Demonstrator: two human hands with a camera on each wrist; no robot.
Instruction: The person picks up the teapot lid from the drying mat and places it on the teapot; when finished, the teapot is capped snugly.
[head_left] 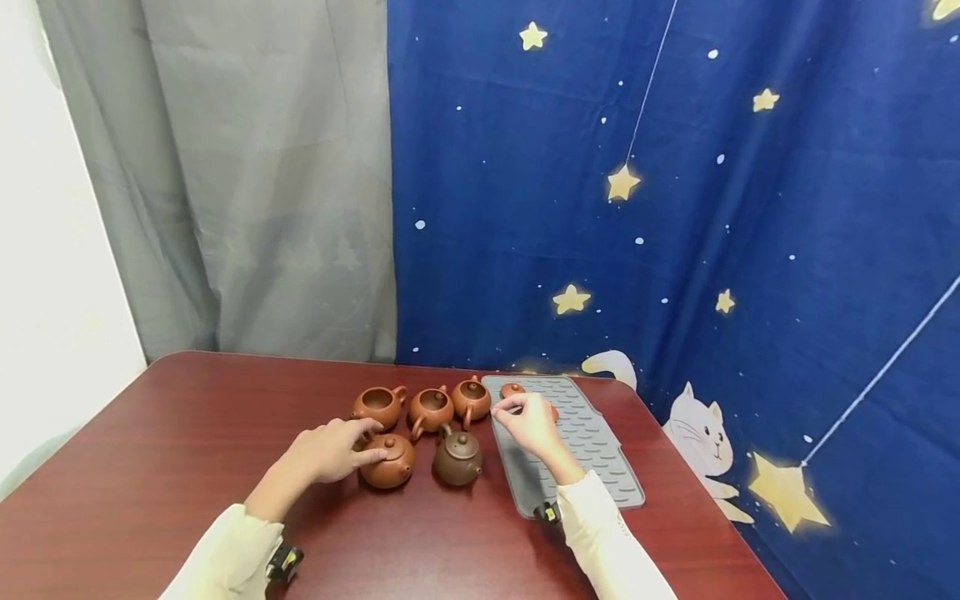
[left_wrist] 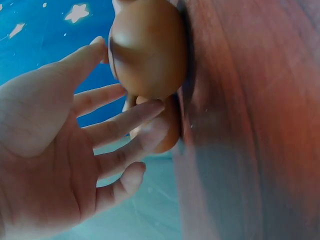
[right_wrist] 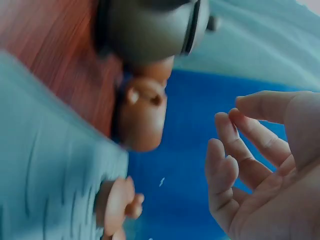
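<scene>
Beside the lidded orange-brown teapot (head_left: pixel 388 472) is my left hand (head_left: pixel 324 454), its thumb over the lid's edge and its other fingers spread behind; in the left wrist view, fingertips touch or nearly touch the pot (left_wrist: pixel 150 45). My right hand (head_left: pixel 531 423) hovers above the grey mat (head_left: pixel 600 467), holding nothing. The right wrist view shows that hand (right_wrist: pixel 260 165) with loosely bent fingers and thumb tip close to the index tip. Small orange-brown lids (head_left: pixel 512 389) lie on the mat, one partly hidden by the hand. A dark brown lidded teapot (head_left: pixel 457 462) stands between the hands.
Behind the lidded pots stand three orange-brown teapots with uncovered mouths: left (head_left: pixel 377 406), middle (head_left: pixel 431 412) and right (head_left: pixel 472 402). The mat covers the right part of the red-brown table (head_left: pixel 225 417). Grey and blue curtains (head_left: pixel 510 250) hang past the far edge.
</scene>
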